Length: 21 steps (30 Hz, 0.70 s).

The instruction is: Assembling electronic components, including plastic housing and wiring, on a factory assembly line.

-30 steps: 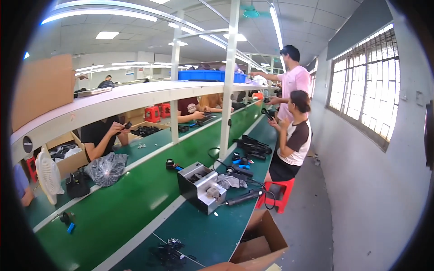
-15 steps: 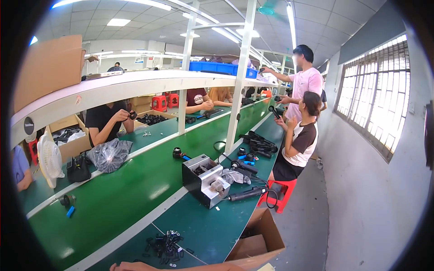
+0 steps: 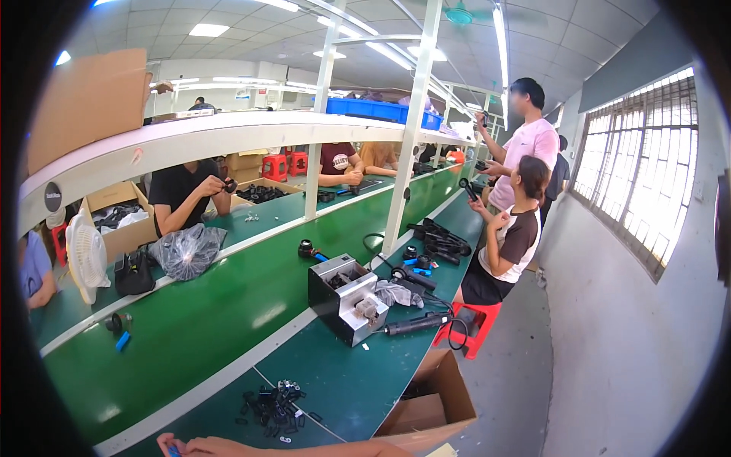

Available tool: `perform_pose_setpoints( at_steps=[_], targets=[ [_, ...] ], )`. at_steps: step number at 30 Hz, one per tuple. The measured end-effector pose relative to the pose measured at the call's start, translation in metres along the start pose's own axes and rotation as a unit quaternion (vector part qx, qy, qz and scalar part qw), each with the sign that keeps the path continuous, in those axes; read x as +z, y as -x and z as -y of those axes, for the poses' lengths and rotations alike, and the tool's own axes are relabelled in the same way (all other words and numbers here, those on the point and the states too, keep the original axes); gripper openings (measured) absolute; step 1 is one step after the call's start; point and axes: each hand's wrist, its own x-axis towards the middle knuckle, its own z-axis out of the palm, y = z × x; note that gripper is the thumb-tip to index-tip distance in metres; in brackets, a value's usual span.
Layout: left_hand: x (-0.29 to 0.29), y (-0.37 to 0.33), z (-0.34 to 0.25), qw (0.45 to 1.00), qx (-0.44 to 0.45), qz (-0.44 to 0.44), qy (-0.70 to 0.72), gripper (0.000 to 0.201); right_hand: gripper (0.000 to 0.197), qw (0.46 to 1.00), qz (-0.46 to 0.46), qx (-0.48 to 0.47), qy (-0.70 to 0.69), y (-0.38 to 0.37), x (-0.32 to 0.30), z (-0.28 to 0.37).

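My right forearm reaches in along the lower edge, and my right hand (image 3: pixel 209 448) is at the bottom, partly cut off by the frame. Its visible fingers are bent around a small blue piece (image 3: pixel 174 452), mostly hidden. Against that piece, on the left, is a fingertip (image 3: pixel 164 440); I cannot tell which hand it belongs to. Nothing else of my left hand can be made out. Just beyond my right hand lies a loose pile of small black and silver parts (image 3: pixel 276 405) on the green bench (image 3: pixel 343 392).
A silver-and-black boxy machine (image 3: pixel 346 301) stands ahead, with an electric screwdriver (image 3: pixel 417 324) beside it. An open cardboard box (image 3: pixel 449 388) is at the bench's right edge. The green conveyor (image 3: pixel 183 343) runs along the left. A seated co-worker (image 3: pixel 506 236) is ahead on the right.
The view has shifted slightly. My right hand has moved a little left and up, and the blue piece and the fingertip beside it now show. The standing co-worker's raised arm has drawn back.
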Motion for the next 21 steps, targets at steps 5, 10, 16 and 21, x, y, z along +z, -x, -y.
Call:
perform_pose_setpoints(
  at_steps=[5, 10, 16, 21],
  targets=[
    [-0.021, -0.012, 0.044, 1.000, -0.019, -0.011, 0.023, 0.035, 0.020, 0.998, 0.031, -0.055, 0.029, -0.007, -0.015, 0.010],
    [-0.015, -0.007, 0.017, 0.991, -0.079, -0.023, -0.107, 0.033, 0.012, 0.954, 0.045, -0.084, -0.284, -0.025, -0.074, 0.083],
    [-0.021, -0.017, 0.077, 0.996, 0.007, -0.056, -0.074, 0.030, 0.026, 0.798, 0.173, -0.142, -0.559, -0.024, -0.087, 0.125],
    [-0.017, -0.015, 0.066, 0.992, 0.013, -0.060, -0.107, 0.027, 0.033, 0.799, 0.226, -0.117, -0.545, -0.033, -0.070, 0.132]
  ],
)
